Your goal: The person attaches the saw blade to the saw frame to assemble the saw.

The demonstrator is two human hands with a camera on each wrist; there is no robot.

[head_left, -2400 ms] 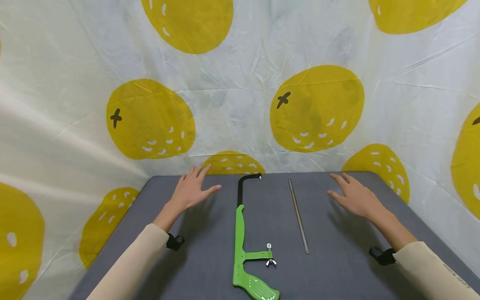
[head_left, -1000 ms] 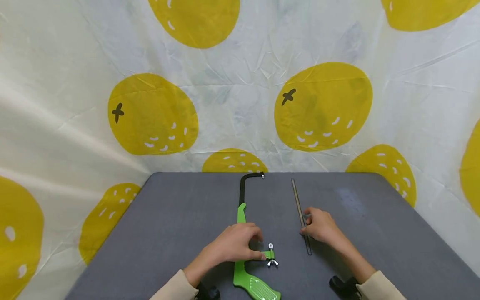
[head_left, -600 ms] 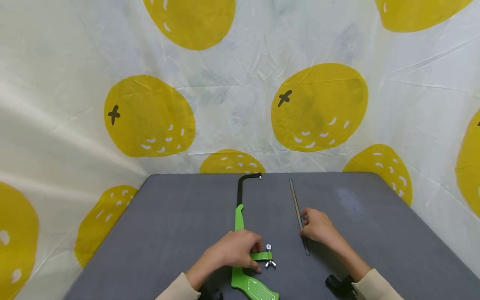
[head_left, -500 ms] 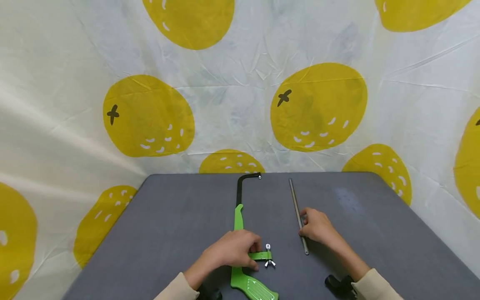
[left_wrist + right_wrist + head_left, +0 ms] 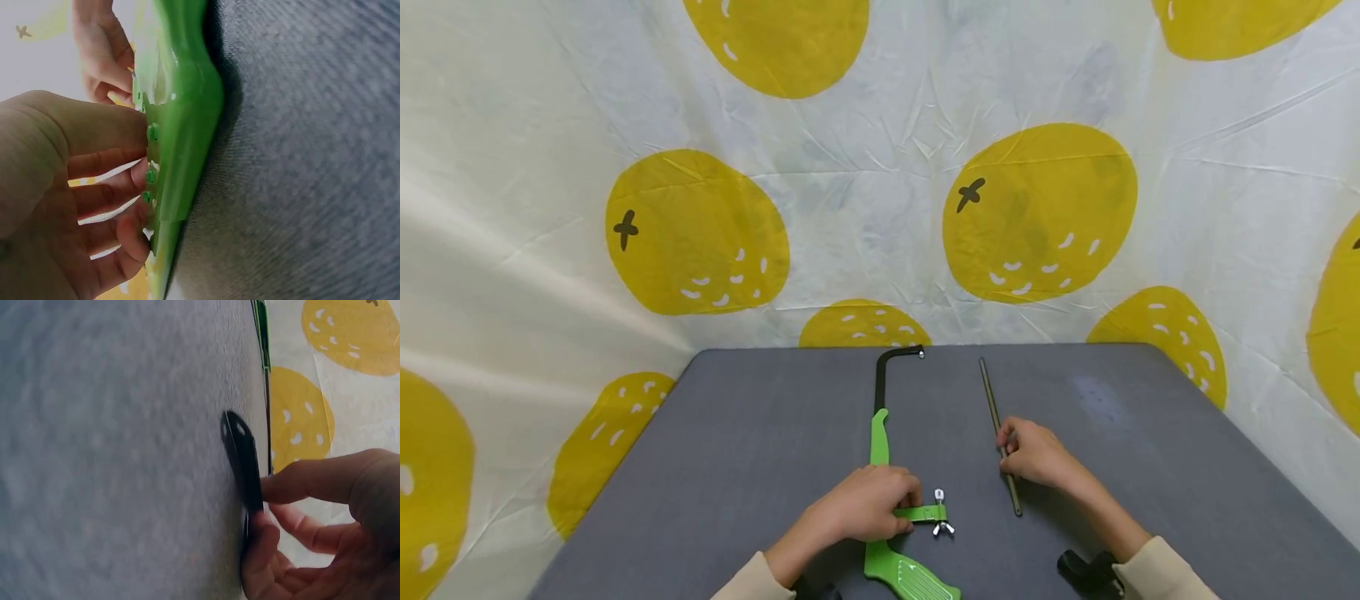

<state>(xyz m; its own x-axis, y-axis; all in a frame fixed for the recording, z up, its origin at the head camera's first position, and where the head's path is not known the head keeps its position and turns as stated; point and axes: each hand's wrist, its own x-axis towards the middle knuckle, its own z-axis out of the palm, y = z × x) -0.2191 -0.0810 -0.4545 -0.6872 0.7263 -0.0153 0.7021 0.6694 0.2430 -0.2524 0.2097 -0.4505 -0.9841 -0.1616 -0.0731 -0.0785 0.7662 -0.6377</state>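
A green hacksaw frame with a black bent front arm lies on the grey table, its handle toward me. My left hand grips it near the short green crossbar, thumb on one side and fingers on the other, as the left wrist view shows of the green body. A wing nut sits at the crossbar's end. To the right lies a thin hacksaw blade. My right hand pinches the blade below its middle. In the right wrist view the blade's holed near end juts out past the fingertips.
The table has a grey cloth top with rounded far corners. Behind and to the left hangs a white curtain printed with yellow fruit. A dark wrist camera mount sits under the right wrist.
Both hands came in from the table's sides, the left onto the hacksaw frame and the right onto the blade. In the last half second the blade has turned slightly in the right fingers.
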